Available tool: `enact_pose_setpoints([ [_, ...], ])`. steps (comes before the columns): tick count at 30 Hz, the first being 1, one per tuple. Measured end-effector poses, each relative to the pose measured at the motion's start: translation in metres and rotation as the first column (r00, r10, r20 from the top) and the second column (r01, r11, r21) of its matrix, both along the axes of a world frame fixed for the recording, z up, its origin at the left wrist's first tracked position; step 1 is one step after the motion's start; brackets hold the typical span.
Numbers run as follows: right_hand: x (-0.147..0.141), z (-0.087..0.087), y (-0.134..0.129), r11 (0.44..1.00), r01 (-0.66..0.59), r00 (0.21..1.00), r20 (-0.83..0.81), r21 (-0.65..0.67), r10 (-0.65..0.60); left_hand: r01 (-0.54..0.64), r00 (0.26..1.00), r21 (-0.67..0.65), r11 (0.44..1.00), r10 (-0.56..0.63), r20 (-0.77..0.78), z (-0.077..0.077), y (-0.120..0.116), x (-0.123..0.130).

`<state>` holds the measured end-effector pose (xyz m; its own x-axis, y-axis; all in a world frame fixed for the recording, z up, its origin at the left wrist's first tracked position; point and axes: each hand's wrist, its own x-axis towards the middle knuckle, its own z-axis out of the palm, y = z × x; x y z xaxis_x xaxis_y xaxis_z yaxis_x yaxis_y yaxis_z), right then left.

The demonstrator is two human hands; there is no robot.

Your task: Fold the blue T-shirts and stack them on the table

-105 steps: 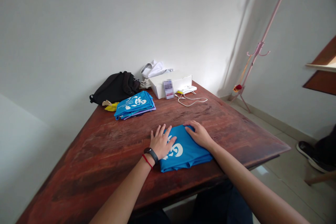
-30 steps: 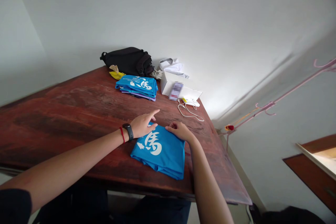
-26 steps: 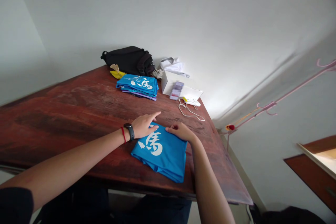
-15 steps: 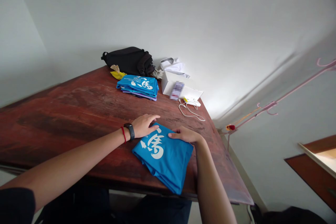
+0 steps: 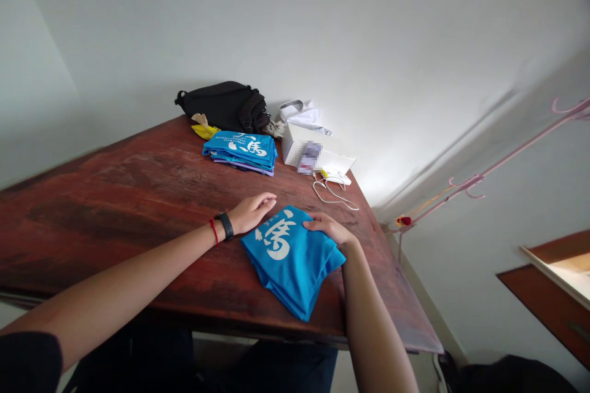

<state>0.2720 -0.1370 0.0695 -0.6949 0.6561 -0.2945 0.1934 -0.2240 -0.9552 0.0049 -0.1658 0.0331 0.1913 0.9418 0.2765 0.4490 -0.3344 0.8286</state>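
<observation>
A folded blue shirt (image 5: 299, 264) with white lettering lies near the table's front edge, its front corner pointing toward me. My right hand (image 5: 328, 228) grips its upper right edge, thumb on top and the other fingers underneath. Just off the shirt's left edge is my left hand (image 5: 251, 212), wearing a black band and a red string; its fingers are extended and hold nothing. Farther back sits a stack of folded blue shirts (image 5: 242, 150) with a purple layer low in it.
Behind the stack are a black bag (image 5: 221, 104) and a yellow item (image 5: 205, 130). To its right stand a white box (image 5: 295, 141), a white cable (image 5: 336, 199) and white cloth (image 5: 304, 115). A pink rack (image 5: 461, 187) is beside the wooden table (image 5: 115, 215).
My left hand has come off the shirt, to its left. The shirt has shifted slightly up and right with my right hand, and its front corner is farther from the table's edge.
</observation>
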Motion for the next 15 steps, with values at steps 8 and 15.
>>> enact_pose_setpoints([
  [8, -0.002, -0.012, 0.020, 0.935, 0.350, 0.929, -0.110, -0.060, -0.355, -0.053, 0.970, 0.021, 0.998, 0.046, 0.237, 0.003, 0.005, -0.003],
  [15, 0.000, -0.020, 0.028, 0.837, 0.547, 0.825, -0.174, 0.008, -0.538, -0.008, 0.941, -0.077, 0.997, 0.033, 0.336, 0.018, -0.002, 0.001],
])
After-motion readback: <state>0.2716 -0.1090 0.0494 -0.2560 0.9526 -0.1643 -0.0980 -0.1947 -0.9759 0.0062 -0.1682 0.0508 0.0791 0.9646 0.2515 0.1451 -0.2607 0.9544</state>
